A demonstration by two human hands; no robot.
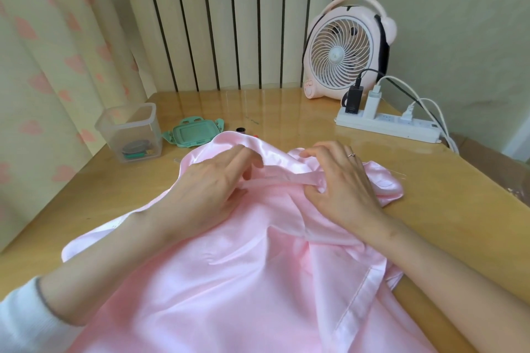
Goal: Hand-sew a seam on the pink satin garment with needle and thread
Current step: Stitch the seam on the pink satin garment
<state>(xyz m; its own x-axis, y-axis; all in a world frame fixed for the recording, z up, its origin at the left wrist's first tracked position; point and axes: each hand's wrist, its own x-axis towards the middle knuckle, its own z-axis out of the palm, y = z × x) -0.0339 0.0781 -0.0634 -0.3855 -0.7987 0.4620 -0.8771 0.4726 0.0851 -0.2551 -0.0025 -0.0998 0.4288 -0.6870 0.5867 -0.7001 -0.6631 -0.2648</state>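
Observation:
The pink satin garment (229, 275) lies spread over the wooden table (286, 112) and runs off the near edge. A folded band of it stretches between my hands. My left hand (212, 180) lies on the cloth with its fingers curled over the band's left end. My right hand (341, 180) pinches the band's right end between thumb and fingers; a ring sits on one finger. No needle or thread shows in either hand. A black thread spool (239, 130) stands just beyond the garment's far edge.
A clear plastic box (130, 135) with small sewing items stands at the left, its green lid (191, 133) beside it. A pink desk fan (348, 49) and a white power strip (387, 123) with plugged chargers and cables stand at the back right. A radiator and a curtain stand behind.

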